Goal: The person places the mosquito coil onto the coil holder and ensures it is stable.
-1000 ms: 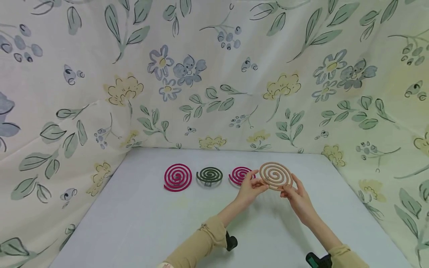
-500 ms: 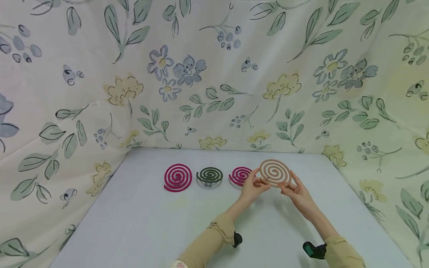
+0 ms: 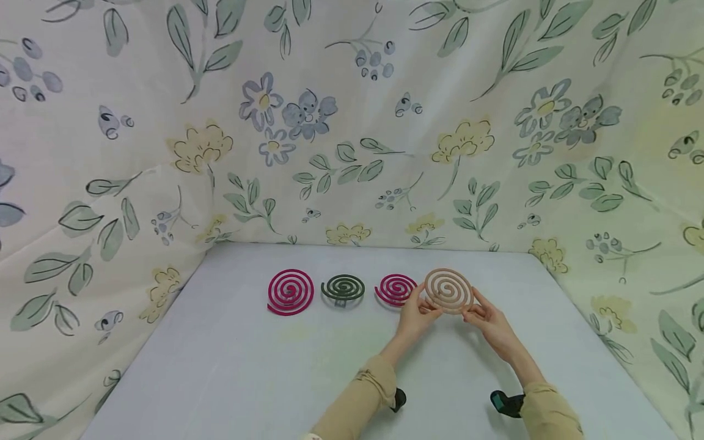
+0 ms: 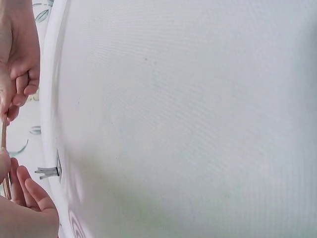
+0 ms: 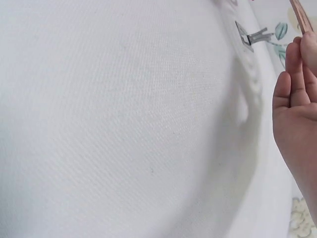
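Observation:
Both hands hold a tan mosquito coil (image 3: 447,292) up over the right part of the white table, its spiral face tilted toward the head camera. The left hand (image 3: 414,316) pinches its left lower rim; the right hand (image 3: 495,331) pinches the right lower rim. Edge-on, the tan coil (image 4: 4,131) is a thin strip between the hands in the left wrist view. Beneath it, a small grey metal coil stand (image 4: 48,171) rises from the table, also visible as the upright stand (image 5: 258,37) in the right wrist view. In the head view that stand is hidden.
Left of the hands, in a row, are a pink coil (image 3: 395,289), a dark green coil (image 3: 343,286) raised on a metal stand (image 3: 340,303), and a larger-looking pink coil (image 3: 290,292). Floral cloth (image 3: 352,122) hangs behind and beside the white table (image 3: 231,366).
The tan coil rose slightly, then came down and a little left, with both hands still gripping it. Both forearms shifted, the left one rightward. The other coils stay in place.

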`<state>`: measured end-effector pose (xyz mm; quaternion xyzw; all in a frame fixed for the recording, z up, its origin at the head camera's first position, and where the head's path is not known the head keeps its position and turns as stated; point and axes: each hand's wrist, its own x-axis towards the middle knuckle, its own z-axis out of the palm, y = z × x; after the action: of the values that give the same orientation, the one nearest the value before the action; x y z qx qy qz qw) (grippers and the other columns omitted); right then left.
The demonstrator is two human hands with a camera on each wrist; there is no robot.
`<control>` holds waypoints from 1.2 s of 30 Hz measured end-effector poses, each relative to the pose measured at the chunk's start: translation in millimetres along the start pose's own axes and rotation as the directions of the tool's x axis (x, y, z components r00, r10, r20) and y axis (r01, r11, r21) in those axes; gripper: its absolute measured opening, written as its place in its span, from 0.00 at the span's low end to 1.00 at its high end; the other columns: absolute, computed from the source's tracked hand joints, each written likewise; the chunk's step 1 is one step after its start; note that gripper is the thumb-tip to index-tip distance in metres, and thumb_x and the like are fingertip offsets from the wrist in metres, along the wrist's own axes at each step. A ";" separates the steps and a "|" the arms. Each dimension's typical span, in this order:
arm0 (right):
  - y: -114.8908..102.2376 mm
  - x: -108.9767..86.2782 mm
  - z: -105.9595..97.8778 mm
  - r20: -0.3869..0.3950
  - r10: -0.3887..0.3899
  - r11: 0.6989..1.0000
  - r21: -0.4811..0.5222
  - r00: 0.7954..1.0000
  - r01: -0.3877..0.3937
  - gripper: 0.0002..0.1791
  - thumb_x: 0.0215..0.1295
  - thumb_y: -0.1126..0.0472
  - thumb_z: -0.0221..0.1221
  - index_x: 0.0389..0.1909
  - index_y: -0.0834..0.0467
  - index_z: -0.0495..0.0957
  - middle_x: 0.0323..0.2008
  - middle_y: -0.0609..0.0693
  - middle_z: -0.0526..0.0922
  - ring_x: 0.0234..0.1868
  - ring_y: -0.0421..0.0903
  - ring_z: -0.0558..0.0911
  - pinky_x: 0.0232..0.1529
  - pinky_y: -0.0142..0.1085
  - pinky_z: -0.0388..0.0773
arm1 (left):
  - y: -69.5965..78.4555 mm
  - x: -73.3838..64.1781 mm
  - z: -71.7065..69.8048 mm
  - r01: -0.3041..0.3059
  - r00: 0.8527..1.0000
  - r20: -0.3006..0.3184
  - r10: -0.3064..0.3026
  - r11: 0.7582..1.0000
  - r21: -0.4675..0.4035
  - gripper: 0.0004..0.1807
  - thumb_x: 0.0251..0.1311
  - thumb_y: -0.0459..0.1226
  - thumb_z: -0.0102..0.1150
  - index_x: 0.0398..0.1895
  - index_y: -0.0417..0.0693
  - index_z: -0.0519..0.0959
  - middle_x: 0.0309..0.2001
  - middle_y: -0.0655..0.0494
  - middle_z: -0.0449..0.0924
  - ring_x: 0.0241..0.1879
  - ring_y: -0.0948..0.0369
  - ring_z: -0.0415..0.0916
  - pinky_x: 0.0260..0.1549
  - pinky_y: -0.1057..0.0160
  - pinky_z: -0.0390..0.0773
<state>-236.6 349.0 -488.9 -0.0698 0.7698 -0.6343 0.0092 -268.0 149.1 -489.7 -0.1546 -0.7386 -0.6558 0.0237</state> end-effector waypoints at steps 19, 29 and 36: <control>24.3 6.6 5.2 -0.096 -0.035 0.995 0.091 0.995 0.044 0.41 0.65 0.71 0.55 0.71 0.70 0.41 0.32 0.32 0.81 0.36 0.27 0.79 0.39 0.22 0.75 | -9.0 -1.7 10.1 0.089 0.992 -0.082 -0.092 0.995 -0.044 0.36 0.48 0.26 0.67 0.64 0.37 0.66 0.27 0.39 0.81 0.25 0.62 0.78 0.27 0.75 0.74; 22.8 13.4 9.5 -0.138 -0.016 0.998 0.065 0.990 0.025 0.41 0.65 0.69 0.56 0.72 0.67 0.43 0.31 0.33 0.80 0.35 0.27 0.78 0.39 0.22 0.75 | -13.7 3.4 14.8 0.115 0.985 -0.114 -0.128 0.987 -0.112 0.36 0.49 0.27 0.66 0.65 0.42 0.67 0.24 0.41 0.81 0.24 0.73 0.70 0.26 0.75 0.71; 19.2 16.8 11.8 -0.157 0.032 0.999 0.036 0.987 -0.027 0.40 0.65 0.67 0.56 0.73 0.65 0.45 0.31 0.33 0.79 0.35 0.27 0.78 0.39 0.22 0.74 | -16.2 4.3 17.7 0.132 0.979 -0.139 -0.151 0.982 -0.133 0.36 0.49 0.27 0.66 0.65 0.42 0.67 0.24 0.40 0.81 0.24 0.73 0.71 0.26 0.74 0.71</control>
<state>-253.9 339.1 -508.7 -0.0080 0.7584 -0.6504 -0.0411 -273.2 165.8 -506.8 -0.0536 -0.7019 -0.7099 0.0221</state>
